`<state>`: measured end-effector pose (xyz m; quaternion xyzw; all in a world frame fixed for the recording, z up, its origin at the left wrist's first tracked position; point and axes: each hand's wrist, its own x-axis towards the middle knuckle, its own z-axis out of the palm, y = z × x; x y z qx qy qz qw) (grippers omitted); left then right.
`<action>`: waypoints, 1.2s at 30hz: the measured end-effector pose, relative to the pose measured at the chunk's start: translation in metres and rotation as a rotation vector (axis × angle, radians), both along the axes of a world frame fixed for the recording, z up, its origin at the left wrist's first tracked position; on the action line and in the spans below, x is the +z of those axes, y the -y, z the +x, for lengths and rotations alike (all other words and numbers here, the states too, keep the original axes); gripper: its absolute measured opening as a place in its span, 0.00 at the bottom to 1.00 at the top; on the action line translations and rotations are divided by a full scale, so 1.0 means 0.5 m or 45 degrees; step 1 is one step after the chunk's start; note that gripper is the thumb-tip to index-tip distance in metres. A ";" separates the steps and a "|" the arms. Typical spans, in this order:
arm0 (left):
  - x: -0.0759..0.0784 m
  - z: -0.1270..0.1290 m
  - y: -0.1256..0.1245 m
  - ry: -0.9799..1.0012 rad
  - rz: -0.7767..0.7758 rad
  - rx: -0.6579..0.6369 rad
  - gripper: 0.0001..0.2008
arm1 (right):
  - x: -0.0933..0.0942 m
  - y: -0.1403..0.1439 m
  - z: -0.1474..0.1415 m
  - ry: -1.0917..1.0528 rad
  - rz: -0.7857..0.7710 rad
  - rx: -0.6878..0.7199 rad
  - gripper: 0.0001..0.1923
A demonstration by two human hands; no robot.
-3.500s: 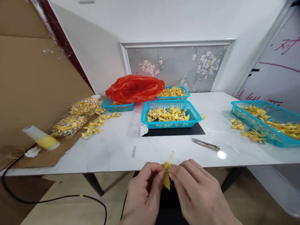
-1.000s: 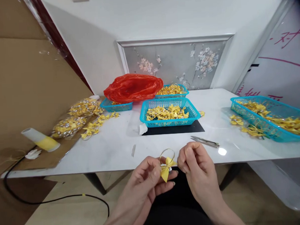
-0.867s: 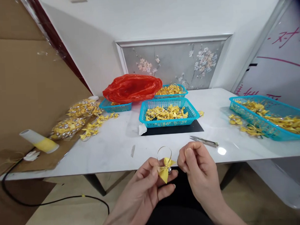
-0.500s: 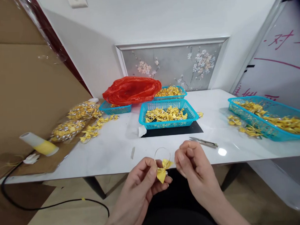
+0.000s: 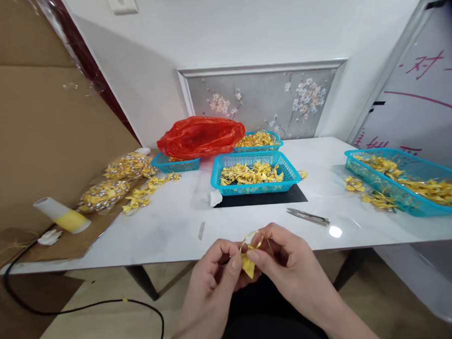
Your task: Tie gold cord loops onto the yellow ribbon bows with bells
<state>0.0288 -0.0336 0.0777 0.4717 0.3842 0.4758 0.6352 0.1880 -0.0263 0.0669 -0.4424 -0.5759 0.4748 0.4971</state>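
My left hand (image 5: 215, 277) and my right hand (image 5: 286, 267) meet just below the near edge of the white table (image 5: 176, 226). Between their fingertips they pinch a small yellow ribbon bow (image 5: 248, 264) with a thin gold loop (image 5: 251, 239) rising from it. Thread snips (image 5: 308, 216) lie on the table just beyond my right hand. A blue basket (image 5: 254, 174) full of yellow bows stands in the middle of the table on a black mat (image 5: 298, 195).
A red plastic bag (image 5: 201, 135) covers a basket at the back, with another basket (image 5: 257, 139) beside it. A long blue basket (image 5: 410, 181) of bows sits at right. Bagged bows (image 5: 112, 179), a yellow-white roll (image 5: 61, 215) and cardboard (image 5: 41, 147) lie at left. A black cable (image 5: 85, 308) crosses the floor.
My right hand, which was apart from the bow a second ago, has closed in on it. Both hands now pinch the bow, and the gold loop has tilted towards the right hand.
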 end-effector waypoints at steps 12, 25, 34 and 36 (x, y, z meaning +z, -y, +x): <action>0.013 0.008 -0.022 -0.063 -0.067 -0.016 0.14 | 0.016 -0.006 -0.007 -0.322 -0.258 0.228 0.12; -0.002 -0.001 -0.028 -0.059 -0.125 0.167 0.15 | -0.016 -0.006 0.048 -0.273 -0.070 0.087 0.16; -0.019 0.005 -0.045 -0.082 -0.165 0.186 0.17 | -0.047 -0.033 0.106 -0.181 -0.021 -0.073 0.16; -0.017 0.010 -0.046 -0.083 -0.177 0.179 0.17 | -0.043 -0.037 0.115 -0.198 -0.024 -0.066 0.15</action>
